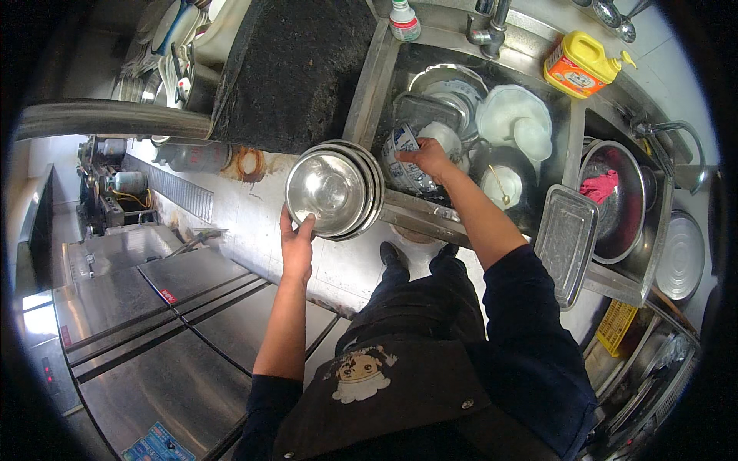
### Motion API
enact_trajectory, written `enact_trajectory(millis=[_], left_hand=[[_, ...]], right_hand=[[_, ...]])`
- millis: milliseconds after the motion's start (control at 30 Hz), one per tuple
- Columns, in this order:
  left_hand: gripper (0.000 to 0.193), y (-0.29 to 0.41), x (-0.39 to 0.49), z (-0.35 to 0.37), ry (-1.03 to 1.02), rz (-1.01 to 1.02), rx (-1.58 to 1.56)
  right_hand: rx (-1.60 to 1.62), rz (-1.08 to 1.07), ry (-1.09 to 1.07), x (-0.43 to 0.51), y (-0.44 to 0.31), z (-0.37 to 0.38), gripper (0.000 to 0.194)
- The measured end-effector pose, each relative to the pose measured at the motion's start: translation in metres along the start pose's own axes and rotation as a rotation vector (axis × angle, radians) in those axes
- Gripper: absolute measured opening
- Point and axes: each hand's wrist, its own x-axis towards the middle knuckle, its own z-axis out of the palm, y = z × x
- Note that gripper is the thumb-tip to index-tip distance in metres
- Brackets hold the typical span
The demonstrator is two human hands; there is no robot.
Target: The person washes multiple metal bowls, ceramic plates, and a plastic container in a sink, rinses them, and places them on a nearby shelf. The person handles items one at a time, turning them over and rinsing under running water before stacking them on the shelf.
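Note:
My left hand holds a nested stack of several stainless steel bowls by the near rim, over the floor just left of the sink. In the sink, the fingers of my right hand grip the rim of a tilted blue-and-white patterned bowl. Close by it lie a white bowl, a dark rectangular tray and a round metal dish. White scalloped dishes are farther right, above a dark pan with a white bowl and a spoon in it.
The metal sink edge runs in front of me. A rectangular metal tray rests across the right side, near a large basin with a pink cloth. Behind stand a faucet, a yellow jug and a white bottle.

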Motion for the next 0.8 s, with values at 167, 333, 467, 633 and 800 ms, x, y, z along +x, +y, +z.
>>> enact_trajectory(millis=[167,333,467,633,800], left_hand=[[0.074,-0.002,0.0,0.0,-0.006,0.001,0.024],[0.075,-0.006,-0.001,-0.003,0.0,0.003,0.027],[0.074,-0.007,-0.002,-0.005,0.0,-0.012,0.008],[0.075,-0.011,-0.004,-0.004,0.015,-0.018,0.034],[0.076,-0.02,-0.001,-0.008,-0.041,0.013,0.012]], right_hand=[[-0.409,-0.094,0.053,0.001,-0.004,0.004,0.047],[-0.894,-0.046,0.069,0.006,0.013,0.032,0.062],[-1.237,-0.125,0.047,0.026,0.035,0.059,0.044],[-1.266,-0.099,-0.022,0.045,0.051,0.075,0.034],[-1.292,-0.189,-0.052,0.044,0.061,0.078,0.036]])
